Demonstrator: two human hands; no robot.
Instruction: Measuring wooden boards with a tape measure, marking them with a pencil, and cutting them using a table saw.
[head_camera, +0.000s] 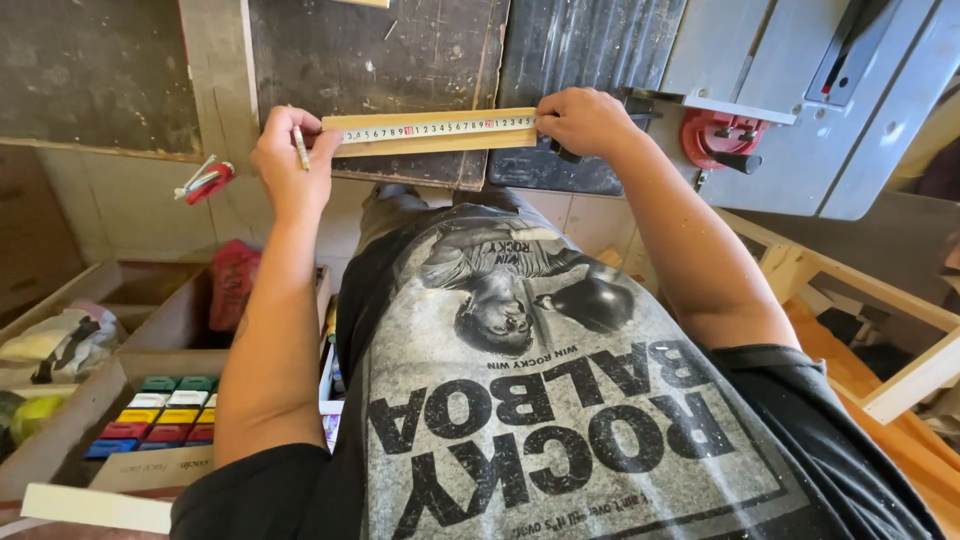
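Wooden ruler (432, 131): yellow, numbered, held level across a dark board (400, 60) on the worktop (130, 190). Left hand (290, 160): closed on the ruler's left end, a pencil (300, 147) between its fingers. Right hand (580, 120): closed on the right end. Nearby: red clamp (205, 182) at left, table saw (800, 100) at right.

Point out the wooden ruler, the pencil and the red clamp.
wooden ruler (430, 131), head view, middle of its numbered face.
pencil (300, 148), head view, shaft by the left hand's fingers.
red clamp (208, 182), head view, red handle.
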